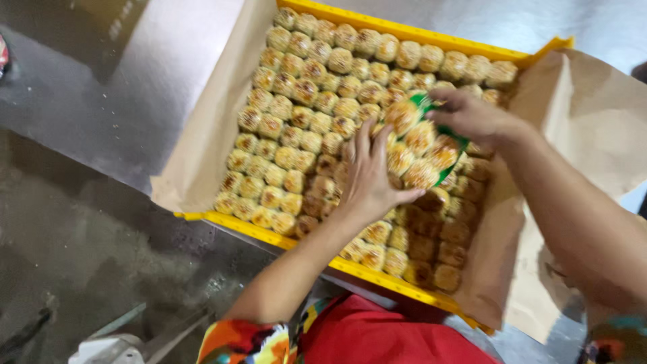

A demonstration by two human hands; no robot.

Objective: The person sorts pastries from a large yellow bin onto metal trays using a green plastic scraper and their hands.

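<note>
- Fingers of the left hand [369, 176] are spread wide, lying flat over the round baked pastries [296, 128] in the middle of the yellow crate [266, 234].
- Right hand [475, 118], farther off, pinches the green tray [450, 143], itself loaded with pastries.
- Risk: tilted, that tray could spill pastries; the pressing left palm could crush the crusts.
- Brown paper [202, 155] lines the crate.

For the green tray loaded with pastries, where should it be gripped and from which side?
Judging by its pose, the green tray is best held by its bare far edge, approached from the right, where the right hand already holds it. Pastries cover its top, so only the rim is free; the left hand can steady the near side.
</note>
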